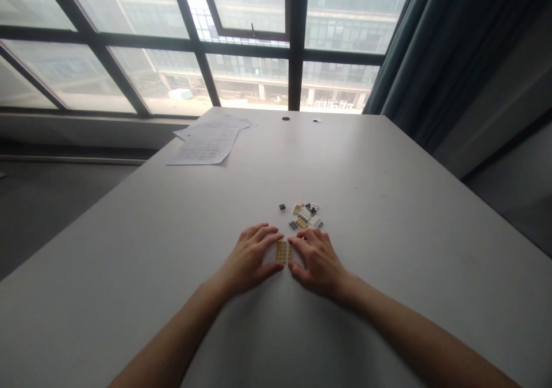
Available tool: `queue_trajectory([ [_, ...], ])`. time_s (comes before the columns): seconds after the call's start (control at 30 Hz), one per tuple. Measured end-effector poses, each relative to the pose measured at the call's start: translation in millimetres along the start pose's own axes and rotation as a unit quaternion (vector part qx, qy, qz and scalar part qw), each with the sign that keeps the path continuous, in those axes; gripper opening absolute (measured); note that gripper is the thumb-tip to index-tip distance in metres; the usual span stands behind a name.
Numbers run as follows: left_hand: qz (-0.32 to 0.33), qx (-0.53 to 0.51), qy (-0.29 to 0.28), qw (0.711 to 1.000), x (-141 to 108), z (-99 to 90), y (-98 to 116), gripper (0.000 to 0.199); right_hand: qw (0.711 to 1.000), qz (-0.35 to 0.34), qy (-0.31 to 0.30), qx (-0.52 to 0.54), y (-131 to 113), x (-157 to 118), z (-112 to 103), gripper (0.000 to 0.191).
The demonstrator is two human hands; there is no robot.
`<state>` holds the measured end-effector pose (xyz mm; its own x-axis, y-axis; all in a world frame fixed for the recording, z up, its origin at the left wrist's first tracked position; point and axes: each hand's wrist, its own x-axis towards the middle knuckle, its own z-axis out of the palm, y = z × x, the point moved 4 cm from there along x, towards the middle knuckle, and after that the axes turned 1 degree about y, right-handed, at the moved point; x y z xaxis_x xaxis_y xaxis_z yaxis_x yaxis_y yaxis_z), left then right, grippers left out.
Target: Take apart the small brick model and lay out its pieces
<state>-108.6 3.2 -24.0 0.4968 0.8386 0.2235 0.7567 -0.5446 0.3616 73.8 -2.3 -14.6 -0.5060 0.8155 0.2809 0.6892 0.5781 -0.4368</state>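
Two tan studded building-brick plates lie side by side on the white table, with a thin gap between them. My left hand (255, 256) is curved round the wider tan plate (281, 252), its fingertips at the far end and its thumb at the near end. In the same way my right hand (318, 260) pinches the narrower tan plate (290, 253) end to end; part of that plate may be hidden by the fingers. Just beyond my right hand is a small pile of loose building bricks (305, 215) in tan, white, grey and black.
A single dark grey brick (282, 207) sits left of the pile. Printed paper sheets (207, 143) lie at the far left of the white table (345, 164). Two round cable holes are near its far edge. Windows stand behind, and a dark curtain (414, 60) hangs at the right.
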Motion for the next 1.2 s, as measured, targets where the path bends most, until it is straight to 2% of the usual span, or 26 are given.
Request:
queue_trajectory([
  [0.13, 0.001, 0.006, 0.007, 1.0, 0, 1.5, 1, 0.051, 1.0, 0.015, 0.012, 0.0, 1, -2, 0, 0.054],
  [0.33, 0.013, 0.016, 0.017, 1.0, 0, 2.1, 2, 0.046, 0.999, 0.032, 0.004, 0.0, 1, -1, 1, 0.042],
  [0.97, 0.019, 0.028, 0.02, 0.999, 0, 2.9, 1, 0.045, 1.0, 0.018, 0.002, 0.003, -1, 0, 1, 0.043],
  [1.2, 0.016, 0.018, 0.018, 1.0, -1, 1.7, 1, 0.062, 0.998, 0.037, 0.051, 0.022, 9, 0, -3, 0.047],
])
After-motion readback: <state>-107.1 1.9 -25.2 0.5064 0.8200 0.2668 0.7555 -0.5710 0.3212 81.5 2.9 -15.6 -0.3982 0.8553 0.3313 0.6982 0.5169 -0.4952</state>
